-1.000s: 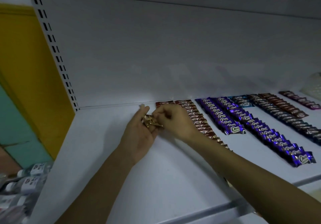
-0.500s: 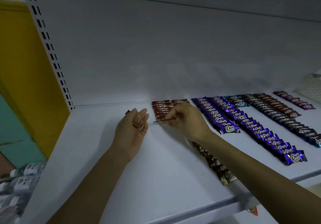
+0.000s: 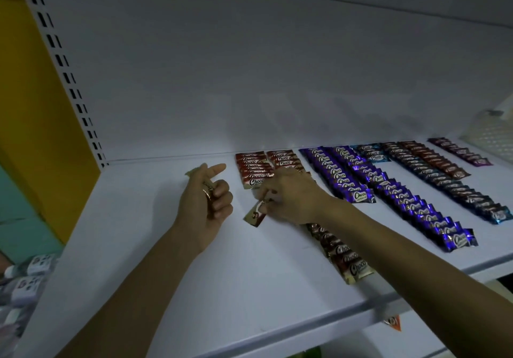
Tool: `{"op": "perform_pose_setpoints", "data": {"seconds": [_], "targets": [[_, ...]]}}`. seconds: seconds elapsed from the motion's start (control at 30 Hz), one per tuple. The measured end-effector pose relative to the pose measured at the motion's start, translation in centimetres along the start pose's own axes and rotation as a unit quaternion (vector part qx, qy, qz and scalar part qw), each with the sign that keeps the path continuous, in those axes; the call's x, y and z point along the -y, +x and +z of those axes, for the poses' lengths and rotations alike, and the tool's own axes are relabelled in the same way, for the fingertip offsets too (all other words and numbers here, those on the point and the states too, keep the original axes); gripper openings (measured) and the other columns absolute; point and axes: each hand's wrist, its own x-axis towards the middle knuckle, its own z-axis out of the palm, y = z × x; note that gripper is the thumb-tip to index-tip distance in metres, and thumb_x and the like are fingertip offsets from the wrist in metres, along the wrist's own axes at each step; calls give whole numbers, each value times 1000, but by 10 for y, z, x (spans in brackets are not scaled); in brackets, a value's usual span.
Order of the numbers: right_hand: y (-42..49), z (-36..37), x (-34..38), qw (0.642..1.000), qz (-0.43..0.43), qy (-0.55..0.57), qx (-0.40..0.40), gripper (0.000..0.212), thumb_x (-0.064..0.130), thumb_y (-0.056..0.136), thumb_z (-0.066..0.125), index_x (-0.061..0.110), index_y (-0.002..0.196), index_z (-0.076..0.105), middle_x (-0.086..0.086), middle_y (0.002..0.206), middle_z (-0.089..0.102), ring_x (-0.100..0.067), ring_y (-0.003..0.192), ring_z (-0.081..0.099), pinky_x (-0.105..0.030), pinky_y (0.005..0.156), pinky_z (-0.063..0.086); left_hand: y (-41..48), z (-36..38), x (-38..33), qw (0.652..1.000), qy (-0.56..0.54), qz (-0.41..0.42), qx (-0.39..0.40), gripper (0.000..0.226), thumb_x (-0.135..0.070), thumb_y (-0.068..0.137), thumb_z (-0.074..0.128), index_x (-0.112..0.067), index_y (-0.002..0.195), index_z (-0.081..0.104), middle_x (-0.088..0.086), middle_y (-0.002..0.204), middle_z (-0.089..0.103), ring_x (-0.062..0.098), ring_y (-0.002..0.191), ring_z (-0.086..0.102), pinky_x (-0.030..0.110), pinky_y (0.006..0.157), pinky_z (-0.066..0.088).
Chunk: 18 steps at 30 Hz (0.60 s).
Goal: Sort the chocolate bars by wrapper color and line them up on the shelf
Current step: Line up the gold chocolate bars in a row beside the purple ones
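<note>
Through the head camera we see the left hand (image 3: 206, 205) changed from half a second ago. Its fingers, then nearly straight, now curl round a few spare bars (image 3: 208, 189), and only the forefinger points out. The right hand (image 3: 290, 198) then held a bar edge-on at the front of the short red row (image 3: 251, 171). Now it pinches a red bar (image 3: 254, 215) by one end, and the bar hangs tilted over the shelf (image 3: 166, 260), just in front of that row. We cannot tell whether its lower end touches the shelf.

Beside the first row we find a second red row (image 3: 283, 159). It runs under the right forearm, which hides its middle, and comes out as a brown row (image 3: 345, 259) near the shelf edge. Further right lie purple rows (image 3: 337, 175), a short blue row (image 3: 372, 154) and darker rows (image 3: 444, 174). A slotted post (image 3: 65, 68) stands at the left by a yellow panel (image 3: 33, 113), and bottles (image 3: 27, 271) sit below.
</note>
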Motion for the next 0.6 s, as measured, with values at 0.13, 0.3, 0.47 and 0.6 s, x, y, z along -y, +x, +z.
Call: {"op": "perform_pose_setpoints", "data": {"seconds": [0.13,0.3,0.47,0.6], "targets": [[2,-5,3,998,-1,69,2,17,32,87,64,25,85,49,4,94,58,-14,90,51,-28,75,34,1,1,1,999,35,30,-9,29,-35,100,42,-11,107,57,-4,51,34,5,37,26,15,33,21],[-5,-10,5,891,12,451,-45,11,1,83,69,3,85,58,-4,69,66,-11,60,65,-25,59,50,-1,6,10,961,256,107,-9,10,-10,92,60,-14,100,65,-8,46,32,5,39,24,16,37,22],[-11,-16,8,829,48,555,-51,6,15,86,66,11,82,63,-3,77,66,-7,69,61,-19,64,42,-4,7,14,944,309,118,7,17,-5,92,59,-9,76,59,-10,41,37,4,36,26,15,36,23],[-8,-14,8,815,66,570,-73,11,10,92,58,11,81,60,-6,84,64,-12,77,59,-19,70,46,-5,8,12,956,271,115,13,15,-12,98,49,-11,92,63,-6,48,33,5,37,24,14,37,19]]}}
